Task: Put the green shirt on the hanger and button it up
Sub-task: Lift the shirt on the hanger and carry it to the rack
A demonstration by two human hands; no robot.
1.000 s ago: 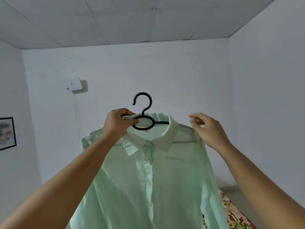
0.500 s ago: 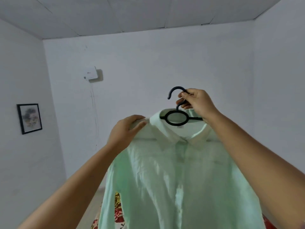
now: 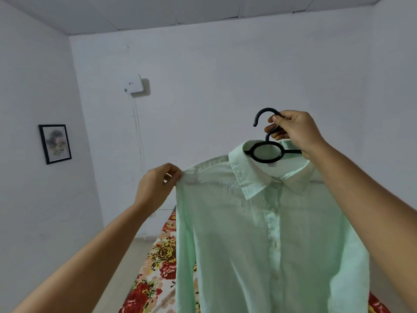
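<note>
A pale green shirt (image 3: 259, 233) hangs in the air on a black hanger (image 3: 266, 152), front facing me, collar spread and the placket's buttons in a line down the middle. My right hand (image 3: 293, 132) grips the hanger's hook just above the collar. My left hand (image 3: 158, 184) pinches the shirt's shoulder seam at the left edge. The hanger's arms are hidden inside the shirt; only its oval neck and hook show.
A bed with a red floral cover (image 3: 158, 267) lies below and behind the shirt. A framed picture (image 3: 54, 143) hangs on the left wall, and a white box (image 3: 134, 83) with a cable is on the far wall.
A second ago my left hand held the hanger neck; now my right hand grips the hook and my left hand has slid out along the shoulder to its edge. The view has turned left.
</note>
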